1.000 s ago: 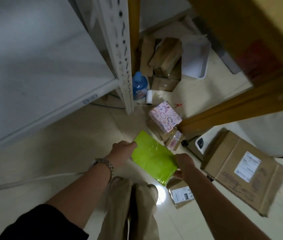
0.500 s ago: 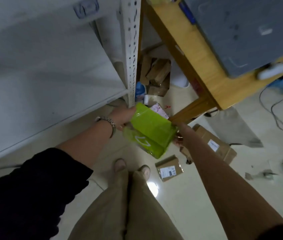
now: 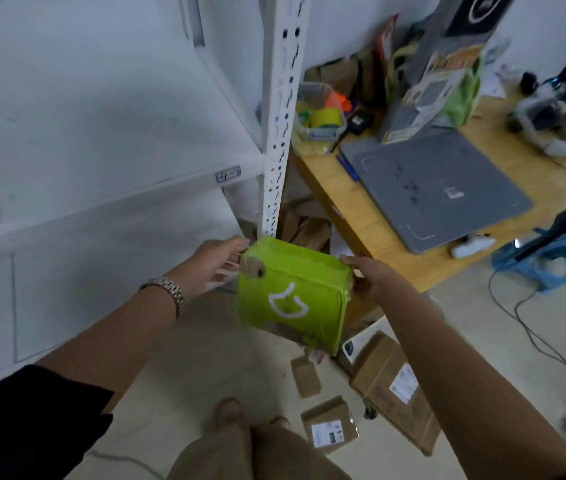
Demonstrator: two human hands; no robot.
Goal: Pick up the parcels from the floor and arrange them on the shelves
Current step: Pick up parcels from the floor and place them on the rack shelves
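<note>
green parcel [image 3: 292,292] gripped between left hand [image 3: 210,263], right hand [image 3: 369,277], seemingly airborne

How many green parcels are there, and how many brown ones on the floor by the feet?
Green parcel: 1
Brown parcels on the floor by the feet: 3
Total: 4
Brown pile behind the shelf post: too blurred to count.

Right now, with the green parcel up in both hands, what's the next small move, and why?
Probably carry it left onto the white shelf: the left hand and right hand hold the green parcel off the floor, by the shelf post, and bare board shows there.
</note>
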